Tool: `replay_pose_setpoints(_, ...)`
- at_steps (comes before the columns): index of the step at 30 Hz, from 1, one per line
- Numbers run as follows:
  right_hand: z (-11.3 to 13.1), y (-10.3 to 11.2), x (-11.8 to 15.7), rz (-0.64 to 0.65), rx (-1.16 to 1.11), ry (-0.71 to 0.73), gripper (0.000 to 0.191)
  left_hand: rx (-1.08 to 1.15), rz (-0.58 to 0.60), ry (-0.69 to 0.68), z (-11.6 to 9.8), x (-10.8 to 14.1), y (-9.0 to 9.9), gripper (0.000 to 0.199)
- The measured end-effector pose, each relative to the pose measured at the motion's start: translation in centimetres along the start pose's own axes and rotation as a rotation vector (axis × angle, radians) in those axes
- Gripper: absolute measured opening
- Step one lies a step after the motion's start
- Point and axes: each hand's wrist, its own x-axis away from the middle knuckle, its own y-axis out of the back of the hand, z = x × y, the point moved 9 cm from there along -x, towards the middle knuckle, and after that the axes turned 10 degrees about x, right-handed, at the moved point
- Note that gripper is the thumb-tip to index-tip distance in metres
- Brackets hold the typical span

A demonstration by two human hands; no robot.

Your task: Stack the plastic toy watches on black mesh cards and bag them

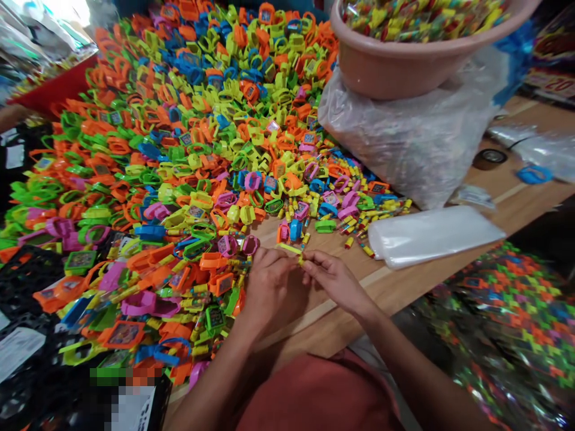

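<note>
My left hand [268, 278] is closed over the near edge of the toy pile, fingers curled toward my other hand. My right hand [331, 276] pinches with thumb and fingertips. A narrow yellow piece [291, 248] spans the gap between the fingertips; its exact kind is too small and blurred to tell. Just beyond it lie a blue toy watch [295, 230] and a pink toy watch [302, 209]. Small candy tubes with yellow caps [349, 242] are scattered to the right. Another purple toy watch [250, 244] sits close to my left hand.
A large heap of bright plastic toy watches [202, 120] covers the table's left and back. A pink basin [386, 66] of candy tubes stands on a filled plastic bag [404, 131]. Clear plastic sleeves [435, 234] lie right. Black crates [27, 287] stand left; packed bags [507, 323] sit below right.
</note>
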Motion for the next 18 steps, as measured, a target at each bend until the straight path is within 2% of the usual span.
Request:
replay_pose_setpoints(2,0.5,0.9,-0.3,-0.029,0.071,0.069,0.03,-0.094,-0.115,0.081,1.0,-0.2,4.9,0.015)
replay_pose_setpoints(4,1.0,2.8,-0.8,-0.133,0.239,0.163,0.028,-0.198,-0.357,0.245,2.3,0.2,11.5,0.011)
replay_pose_setpoints(5,1.2,3.8,-1.1,-0.186,0.34,0.207,0.025,-0.256,-0.515,0.303,2.4,0.8,14.7,0.02)
replay_pose_setpoints(6,1.3,4.5,-1.5,-0.227,0.435,0.249,0.023,-0.284,-0.618,0.337,2.4,1.1,16.8,0.032)
replay_pose_setpoints(7,1.3,5.0,-2.0,-0.253,0.518,0.288,0.022,-0.293,-0.682,0.353,2.3,1.3,17.9,0.039)
replay_pose_setpoints(8,1.2,5.1,-2.5,-0.263,0.593,0.321,0.023,-0.277,-0.69,0.338,2.1,1.1,17.9,0.039)
replay_pose_setpoints(9,1.1,5.0,-3.0,-0.261,0.667,0.351,0.026,-0.231,-0.636,0.313,2.2,0.5,16.7,0.032)
replay_pose_setpoints(10,0.9,4.5,-3.5,-0.245,0.741,0.377,0.028,-0.164,-0.537,0.288,2.3,-0.3,14.5,0.021)
replay_pose_setpoints(11,0.8,3.9,-3.9,-0.219,0.812,0.4,0.031,-0.083,-0.404,0.261,2.6,-1.1,11.4,0.012)
replay_pose_setpoints(14,0.3,1.8,-4.4,-0.123,0.977,0.443,0.04,0.127,0.012,0.374,4.7,-2.0,0.9,0.018)
replay_pose_setpoints(16,0.1,1.0,-4.1,-0.088,1.048,0.449,0.04,0.138,0.06,0.43,6.0,-1.9,-3.0,0.02)
replay_pose_setpoints(18,0.0,0.7,-3.6,-0.082,1.097,0.45,0.033,0.121,0.031,0.483,7.3,-1.7,-4.5,0.021)
